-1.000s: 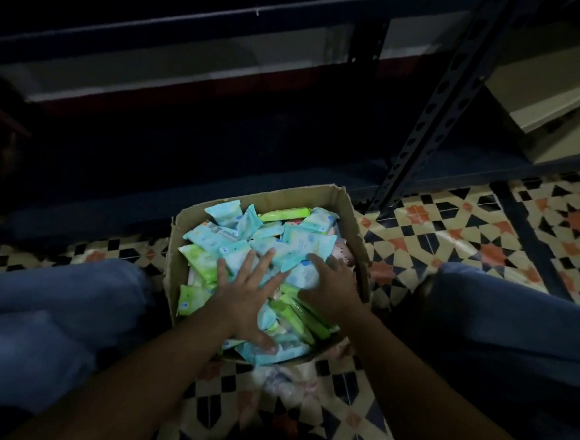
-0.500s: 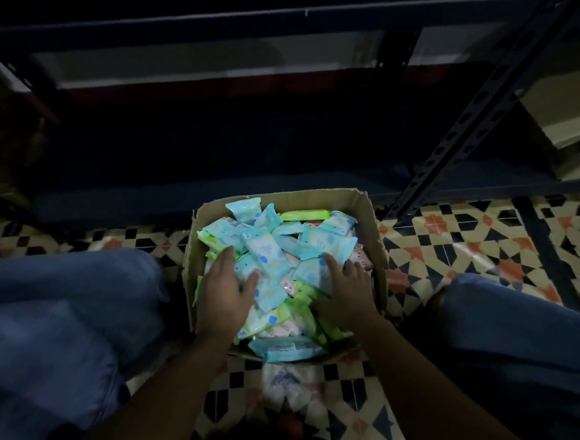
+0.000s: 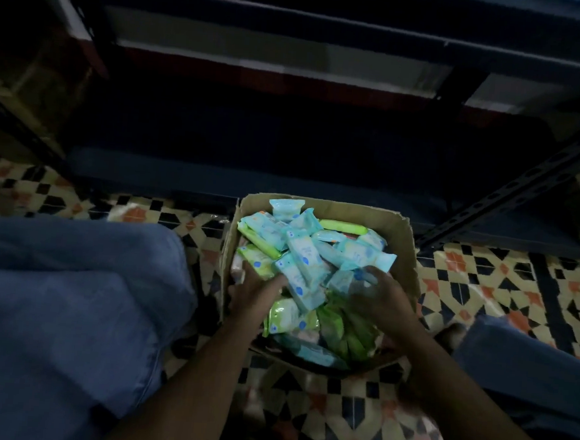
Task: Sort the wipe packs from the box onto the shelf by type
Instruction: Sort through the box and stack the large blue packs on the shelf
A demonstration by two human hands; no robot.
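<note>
A patterned tile floor point(image 3: 503, 296) of black, cream and orange stars spreads out in dim light. On it, to the left, lies a leg in blue jeans point(image 3: 63, 307); another denim leg point(image 3: 526, 360) lies at its right edge

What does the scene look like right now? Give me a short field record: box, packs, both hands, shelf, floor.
box: open cardboard box on the floor between the person's knees, heaped with packs
packs: light blue packs mostly on top and toward the far side, green packs nearer the person
left hand: left hand in the box, against the blue packs; grip unclear
right hand: right hand in the box, blurred, fingers curled on a blue pack
shelf: dark metal shelf behind the box; no packs visible on it
floor: patterned tile floor
</note>
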